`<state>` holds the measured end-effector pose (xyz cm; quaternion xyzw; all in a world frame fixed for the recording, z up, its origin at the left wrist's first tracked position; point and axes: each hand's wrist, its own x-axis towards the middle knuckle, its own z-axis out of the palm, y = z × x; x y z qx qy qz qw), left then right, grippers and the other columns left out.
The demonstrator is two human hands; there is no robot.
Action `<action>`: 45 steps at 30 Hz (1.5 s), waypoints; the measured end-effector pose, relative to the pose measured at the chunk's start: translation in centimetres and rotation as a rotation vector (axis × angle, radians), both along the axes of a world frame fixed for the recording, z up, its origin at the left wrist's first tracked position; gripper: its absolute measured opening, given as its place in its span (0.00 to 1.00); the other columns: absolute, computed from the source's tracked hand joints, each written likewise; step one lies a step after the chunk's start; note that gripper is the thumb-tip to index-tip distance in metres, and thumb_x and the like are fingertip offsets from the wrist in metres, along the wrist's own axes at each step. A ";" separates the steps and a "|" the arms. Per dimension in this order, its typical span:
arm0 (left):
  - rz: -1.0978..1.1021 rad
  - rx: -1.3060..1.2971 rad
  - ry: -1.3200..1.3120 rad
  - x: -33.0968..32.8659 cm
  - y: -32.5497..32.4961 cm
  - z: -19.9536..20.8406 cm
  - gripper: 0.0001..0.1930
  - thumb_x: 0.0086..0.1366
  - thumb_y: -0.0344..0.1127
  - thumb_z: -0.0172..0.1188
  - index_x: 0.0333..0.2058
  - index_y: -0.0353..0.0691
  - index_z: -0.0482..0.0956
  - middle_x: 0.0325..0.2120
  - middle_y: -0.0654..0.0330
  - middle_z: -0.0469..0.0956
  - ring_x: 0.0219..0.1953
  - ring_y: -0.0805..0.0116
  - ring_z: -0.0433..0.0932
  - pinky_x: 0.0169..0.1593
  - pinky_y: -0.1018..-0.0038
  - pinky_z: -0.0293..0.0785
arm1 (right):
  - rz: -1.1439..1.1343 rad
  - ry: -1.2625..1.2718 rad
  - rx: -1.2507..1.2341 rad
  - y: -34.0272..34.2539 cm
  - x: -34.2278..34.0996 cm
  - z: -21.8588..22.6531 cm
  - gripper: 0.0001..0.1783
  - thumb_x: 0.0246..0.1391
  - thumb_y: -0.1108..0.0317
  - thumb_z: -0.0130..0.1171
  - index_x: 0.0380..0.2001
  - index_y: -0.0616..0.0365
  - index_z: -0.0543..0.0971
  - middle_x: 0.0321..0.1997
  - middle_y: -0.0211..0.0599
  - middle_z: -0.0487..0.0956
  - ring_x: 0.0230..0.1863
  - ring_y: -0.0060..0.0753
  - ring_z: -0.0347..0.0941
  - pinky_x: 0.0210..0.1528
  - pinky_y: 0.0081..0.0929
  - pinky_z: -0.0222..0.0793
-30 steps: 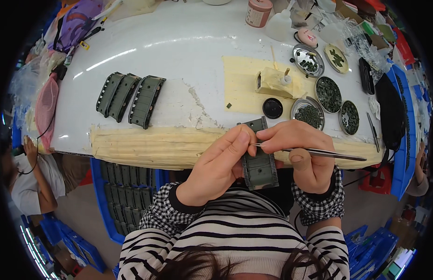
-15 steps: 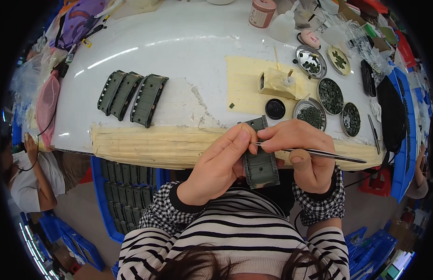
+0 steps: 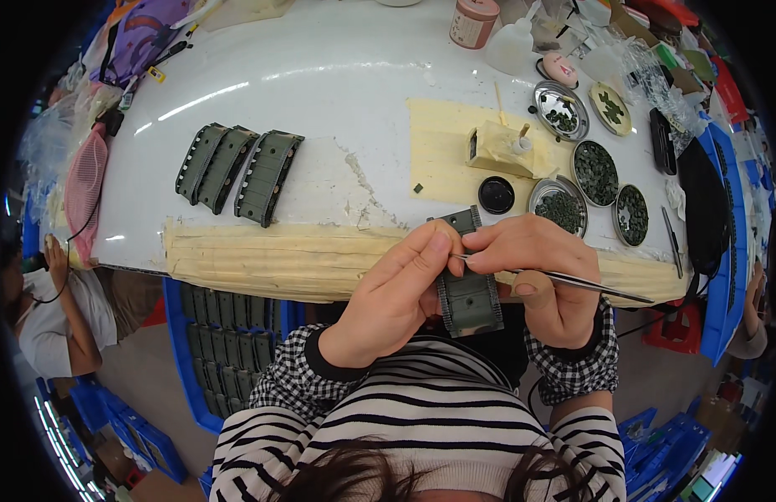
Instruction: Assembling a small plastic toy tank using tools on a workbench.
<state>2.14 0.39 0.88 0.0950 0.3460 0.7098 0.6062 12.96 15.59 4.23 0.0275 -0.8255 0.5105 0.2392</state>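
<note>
My left hand point(image 3: 398, 289) is closed around a dark green, curved plastic part point(image 3: 469, 299) with ridged edges, held over the table's front edge. My right hand point(image 3: 545, 268) grips slim metal tweezers point(image 3: 610, 289). Their tips meet the part's upper portion beside my left thumb; whether a small piece sits between them I cannot make out. Three similar green curved parts point(image 3: 271, 178) lie on the table to the left. Dishes of small green pieces stand to the right, among them a round metal dish point(image 3: 559, 207) just beyond my right hand.
A tape-wrapped block point(image 3: 509, 151) holding a small bottle stands on a yellow sheet point(image 3: 434, 134), near a black round cap point(image 3: 496, 195). Yellow padding point(image 3: 262, 259) lines the front edge. Below it, a blue crate point(image 3: 181, 351) holds several green parts. Another person point(image 3: 62, 309) sits at the left.
Both hands keep nearly the same pose, with the tweezers at the green part. The table's contents have shifted slightly in the picture.
</note>
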 end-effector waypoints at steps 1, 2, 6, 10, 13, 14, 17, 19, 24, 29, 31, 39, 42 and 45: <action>-0.002 0.002 0.001 0.0 0.0 0.0 0.16 0.76 0.45 0.36 0.35 0.40 0.65 0.29 0.65 0.67 0.28 0.81 0.70 0.32 0.83 0.71 | -0.002 0.000 0.004 0.0 0.0 0.0 0.09 0.53 0.71 0.60 0.36 0.64 0.81 0.34 0.41 0.81 0.39 0.42 0.79 0.43 0.30 0.73; -0.005 0.004 0.002 0.0 0.0 -0.1 0.16 0.76 0.45 0.36 0.35 0.40 0.65 0.30 0.65 0.67 0.29 0.80 0.71 0.32 0.82 0.72 | -0.003 0.000 0.009 0.0 0.0 0.0 0.09 0.53 0.71 0.60 0.36 0.64 0.81 0.34 0.41 0.81 0.39 0.42 0.79 0.43 0.30 0.73; 0.005 0.086 -0.054 0.0 -0.2 -0.6 0.14 0.76 0.43 0.36 0.40 0.39 0.65 0.38 0.60 0.70 0.39 0.73 0.76 0.39 0.77 0.77 | -0.032 0.037 0.027 -0.1 0.0 -0.2 0.10 0.57 0.69 0.57 0.35 0.64 0.81 0.34 0.41 0.81 0.40 0.41 0.78 0.45 0.34 0.72; 0.057 0.088 0.044 -0.5 -0.3 1.0 0.27 0.71 0.31 0.45 0.65 0.47 0.48 0.55 0.49 0.67 0.52 0.49 0.76 0.52 0.58 0.77 | -0.211 0.106 -0.012 0.7 0.8 -0.9 0.13 0.62 0.67 0.51 0.33 0.64 0.81 0.32 0.38 0.81 0.38 0.37 0.76 0.45 0.32 0.69; 0.218 0.052 0.110 -0.8 -0.8 1.4 0.41 0.64 0.21 0.52 0.69 0.51 0.41 0.56 0.49 0.66 0.53 0.51 0.75 0.53 0.57 0.76 | -0.389 0.054 -0.004 1.1 1.1 -1.8 0.14 0.63 0.67 0.49 0.32 0.64 0.81 0.29 0.36 0.80 0.35 0.33 0.72 0.42 0.29 0.66; 0.263 0.052 0.087 -1.0 -0.9 1.2 0.41 0.63 0.20 0.52 0.69 0.51 0.41 0.56 0.49 0.66 0.54 0.51 0.74 0.53 0.58 0.77 | -0.443 0.023 0.012 1.3 1.0 -2.1 0.14 0.64 0.67 0.49 0.32 0.63 0.81 0.28 0.35 0.79 0.34 0.32 0.71 0.41 0.28 0.66; 0.307 0.054 -0.053 -1.5 -1.2 0.4 0.40 0.62 0.18 0.53 0.68 0.48 0.45 0.54 0.49 0.68 0.56 0.51 0.73 0.55 0.58 0.76 | -0.471 -0.051 0.145 1.7 0.7 -3.4 0.11 0.62 0.69 0.51 0.32 0.61 0.82 0.27 0.32 0.79 0.35 0.32 0.68 0.40 0.28 0.65; 0.307 0.062 -0.109 -1.7 -1.6 0.1 0.33 0.61 0.18 0.54 0.63 0.42 0.57 0.50 0.51 0.73 0.57 0.52 0.72 0.58 0.57 0.73 | -0.477 -0.059 0.218 1.8 0.5 -3.7 0.09 0.61 0.71 0.53 0.33 0.61 0.82 0.27 0.31 0.79 0.36 0.33 0.68 0.39 0.28 0.66; 0.373 0.059 -0.108 -1.4 -1.7 0.5 0.23 0.61 0.22 0.54 0.54 0.42 0.64 0.46 0.50 0.74 0.54 0.53 0.74 0.56 0.60 0.75 | -0.485 -0.081 0.209 1.7 0.1 -3.8 0.08 0.59 0.70 0.56 0.33 0.60 0.82 0.28 0.32 0.79 0.36 0.34 0.68 0.38 0.28 0.66; 0.405 0.035 -0.017 -1.5 -2.1 0.5 0.20 0.64 0.25 0.55 0.53 0.44 0.63 0.46 0.50 0.75 0.49 0.60 0.77 0.49 0.62 0.79 | -0.496 -0.083 0.220 1.7 0.2 -4.0 0.07 0.58 0.70 0.57 0.33 0.60 0.82 0.28 0.32 0.79 0.35 0.35 0.68 0.38 0.29 0.65; 0.441 0.023 -0.033 -1.5 -2.1 0.6 0.20 0.64 0.26 0.54 0.54 0.44 0.63 0.46 0.49 0.74 0.48 0.61 0.77 0.48 0.63 0.79 | -0.490 -0.087 0.244 1.8 0.2 -4.0 0.07 0.58 0.70 0.57 0.33 0.59 0.82 0.29 0.33 0.79 0.35 0.35 0.68 0.38 0.29 0.65; 0.463 0.049 -0.147 -1.8 -2.0 0.6 0.18 0.66 0.29 0.52 0.54 0.39 0.65 0.48 0.49 0.74 0.48 0.62 0.77 0.50 0.65 0.79 | -0.426 0.005 0.167 1.6 1.0 -2.8 0.10 0.60 0.68 0.53 0.32 0.60 0.82 0.29 0.32 0.80 0.36 0.36 0.67 0.41 0.32 0.65; 0.472 0.010 -0.148 -2.0 -2.0 0.4 0.18 0.66 0.30 0.53 0.54 0.38 0.66 0.49 0.48 0.74 0.50 0.62 0.77 0.51 0.65 0.78 | -0.275 0.091 0.123 0.8 1.5 -0.9 0.14 0.61 0.63 0.51 0.32 0.61 0.82 0.30 0.34 0.81 0.36 0.37 0.70 0.46 0.35 0.66; 0.462 -0.028 -0.101 -1.9 -1.6 0.5 0.18 0.67 0.31 0.54 0.54 0.38 0.66 0.49 0.48 0.73 0.50 0.62 0.76 0.52 0.65 0.78 | -0.077 0.142 0.047 -0.4 1.1 -0.2 0.12 0.59 0.66 0.53 0.34 0.63 0.82 0.33 0.38 0.82 0.39 0.41 0.76 0.47 0.34 0.69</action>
